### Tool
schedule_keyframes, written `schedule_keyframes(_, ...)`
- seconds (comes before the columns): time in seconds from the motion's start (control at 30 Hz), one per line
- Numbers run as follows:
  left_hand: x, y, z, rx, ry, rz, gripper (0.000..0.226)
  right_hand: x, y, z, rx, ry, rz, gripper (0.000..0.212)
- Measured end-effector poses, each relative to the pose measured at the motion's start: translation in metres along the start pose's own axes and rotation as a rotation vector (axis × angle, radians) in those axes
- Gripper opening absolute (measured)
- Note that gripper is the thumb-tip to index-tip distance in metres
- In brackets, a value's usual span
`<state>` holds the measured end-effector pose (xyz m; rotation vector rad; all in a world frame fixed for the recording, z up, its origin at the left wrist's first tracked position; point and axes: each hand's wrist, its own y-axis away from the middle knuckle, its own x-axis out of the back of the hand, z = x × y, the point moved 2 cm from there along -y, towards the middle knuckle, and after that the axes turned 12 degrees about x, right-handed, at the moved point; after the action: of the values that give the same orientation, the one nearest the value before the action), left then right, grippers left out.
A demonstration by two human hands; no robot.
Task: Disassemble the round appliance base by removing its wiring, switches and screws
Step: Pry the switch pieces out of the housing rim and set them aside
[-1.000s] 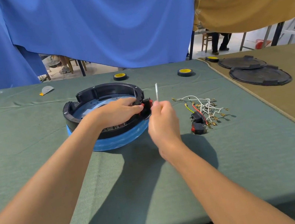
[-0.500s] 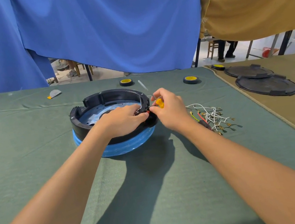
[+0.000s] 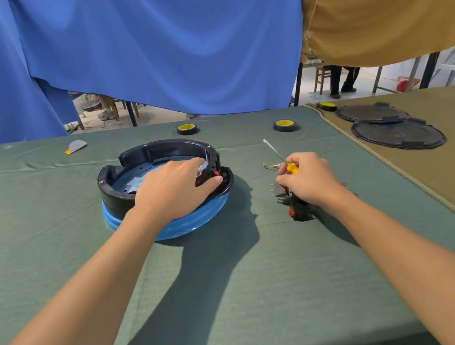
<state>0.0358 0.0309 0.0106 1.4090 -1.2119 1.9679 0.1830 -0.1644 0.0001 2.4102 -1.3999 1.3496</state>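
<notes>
Black plastic round base (image 3: 115, 191), rim gripped by left hand (image 3: 175, 190); right hand (image 3: 308, 179) clasps a slim yellow-handled screwdriver (image 3: 291, 168).

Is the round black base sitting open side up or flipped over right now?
Open side up. The round base shows its inner floor inside the black wall, and the left hand grips at its near rim.

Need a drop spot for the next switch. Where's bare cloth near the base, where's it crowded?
Free: green cloth left of the appliance base, and the near stretch between both forearms. Crowded: right of it, the right hand with the screwdriver is over removed wires and switches; left hand pinches a switch on the rim.
</notes>
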Motion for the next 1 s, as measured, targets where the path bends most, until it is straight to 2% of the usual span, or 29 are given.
schedule_keyframes(0.1, 0.001, 0.002, 0.002, -0.024, -0.023, 0.041, 0.059, -0.003, 0.0, 0.001, 0.041, 0.223, -0.081, 0.016)
schedule_keyframes(0.17, 0.003, 0.003, 0.002, -0.002, -0.076, 0.068, 0.062, -0.007, 0.0, -0.001, 0.041, 0.258, -0.083, 0.016)
schedule_keyframes(0.3, 0.002, 0.007, 0.008, -0.051, -0.158, 0.15, 0.054, -0.011, -0.003, -0.015, 0.077, 0.057, 0.071, 0.01)
schedule_keyframes(0.4, 0.003, 0.003, 0.016, -0.083, -0.149, 0.159, 0.05, -0.015, -0.01, -0.034, 0.156, -0.1, 0.083, 0.008)
schedule_keyframes(0.53, 0.001, -0.003, 0.021, -0.028, -0.152, 0.168, 0.057, -0.028, -0.024, -0.057, 0.229, -0.154, -0.013, 0.012)
schedule_keyframes(0.67, -0.005, 0.0, 0.01, -0.02, -0.142, 0.203, 0.067, -0.041, -0.034, -0.072, 0.332, -0.115, -0.188, 0.044)
schedule_keyframes(0.8, 0.001, 0.003, -0.008, -0.11, -0.142, 0.238, 0.078, -0.049, -0.041, -0.075, 0.416, 0.033, -0.372, 0.065)
schedule_keyframes(0.9, 0.008, 0.008, -0.021, -0.218, -0.063, 0.268, 0.07, -0.045, -0.042, -0.079, 0.517, 0.159, -0.384, 0.058)
schedule_keyframes(1.0, 0.01, 0.014, -0.035, -0.264, -0.035, 0.35, 0.061, -0.043, -0.038, -0.083, 0.551, 0.152, -0.398, 0.045)
